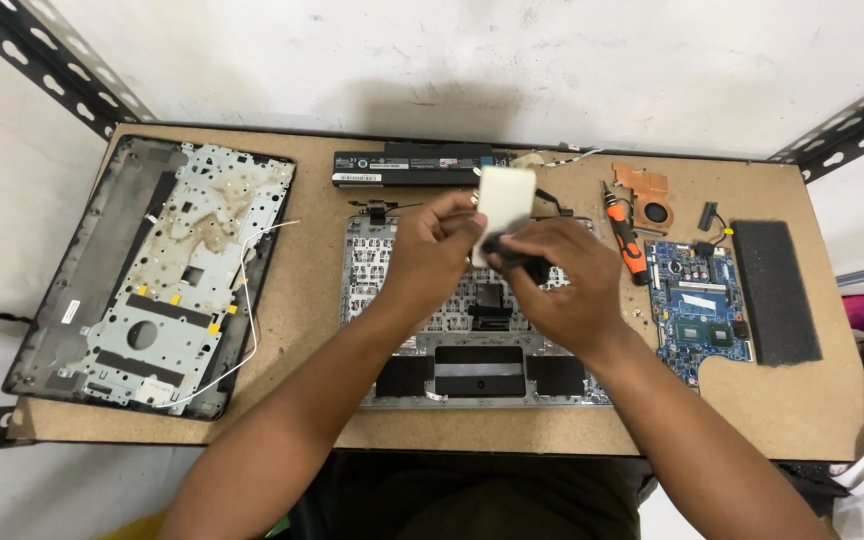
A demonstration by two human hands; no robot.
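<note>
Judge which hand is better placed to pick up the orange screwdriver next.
Probably the right hand: the orange screwdriver lies just beside it on the table, while the left hand is farther off and holds the white rectangular piece. The right would first have to release its small black part.

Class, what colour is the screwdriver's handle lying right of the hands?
Orange with black, on the screwdriver, seen best in the head view.
</note>
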